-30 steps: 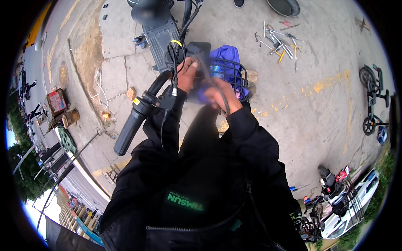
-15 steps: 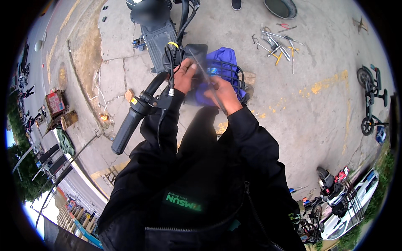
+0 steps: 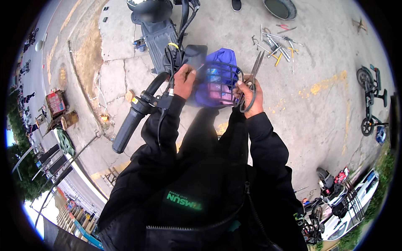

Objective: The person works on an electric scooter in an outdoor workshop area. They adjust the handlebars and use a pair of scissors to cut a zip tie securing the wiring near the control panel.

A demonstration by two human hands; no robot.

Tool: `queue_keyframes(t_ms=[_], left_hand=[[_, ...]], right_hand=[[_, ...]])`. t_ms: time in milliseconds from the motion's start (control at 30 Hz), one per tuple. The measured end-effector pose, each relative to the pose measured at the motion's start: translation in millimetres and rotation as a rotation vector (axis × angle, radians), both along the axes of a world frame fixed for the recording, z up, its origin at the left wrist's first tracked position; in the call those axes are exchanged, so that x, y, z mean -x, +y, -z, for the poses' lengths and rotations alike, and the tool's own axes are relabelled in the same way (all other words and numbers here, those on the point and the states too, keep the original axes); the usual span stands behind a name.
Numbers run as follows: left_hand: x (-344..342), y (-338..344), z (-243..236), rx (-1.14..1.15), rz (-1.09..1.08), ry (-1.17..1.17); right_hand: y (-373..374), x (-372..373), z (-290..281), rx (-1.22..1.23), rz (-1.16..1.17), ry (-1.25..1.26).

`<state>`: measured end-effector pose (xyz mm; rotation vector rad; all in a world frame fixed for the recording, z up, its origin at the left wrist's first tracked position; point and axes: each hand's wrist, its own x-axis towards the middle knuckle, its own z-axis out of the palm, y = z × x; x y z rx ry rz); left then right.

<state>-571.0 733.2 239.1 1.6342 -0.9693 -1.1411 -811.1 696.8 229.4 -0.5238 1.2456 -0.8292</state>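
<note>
My left hand point(image 3: 184, 82) is closed beside the handlebar's cables, fingertips pinched together. A thin pale tip point(image 3: 201, 67) sticks out near its fingers; I cannot make out what it belongs to. To the right, my right hand point(image 3: 254, 99) grips a pair of scissors point(image 3: 258, 65) by their dark handle loops, blades pointing away from me. Between my hands sits a black wire basket point(image 3: 242, 73) with a purple cloth or bag point(image 3: 224, 56) and a pink item inside. Left of my left hand is the scooter's black handlebar grip point(image 3: 125, 130).
The scooter's footboard point(image 3: 157, 44) lies ahead, a dark flat panel point(image 3: 195, 54) beside it. Several hand tools point(image 3: 278, 47) lie on the concrete at far right, below a round basin point(image 3: 281, 9). Another small scooter point(image 3: 368, 100) is at the right; a cardboard box point(image 3: 55, 102) is at the left.
My right hand has moved right with the scissors, away from my left hand to the basket's right side. The blades now point away from me. My left hand stays nearly in place.
</note>
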Motion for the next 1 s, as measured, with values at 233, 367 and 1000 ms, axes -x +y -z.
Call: queue_keyframes(t_ms=[233, 367, 1000], left_hand=[[-2, 0, -2, 0.001, 0.029, -0.048], [-2, 2, -1, 0.002, 0.03, -0.047], [6, -4, 4, -0.01, -0.183, 0.212]], right_hand=[[-4, -99, -13, 0.12, -0.096, -0.118], [-11, -112, -6, 0.138, -0.094, -0.081], [1, -124, -10, 0.019, 0.08, -0.162]])
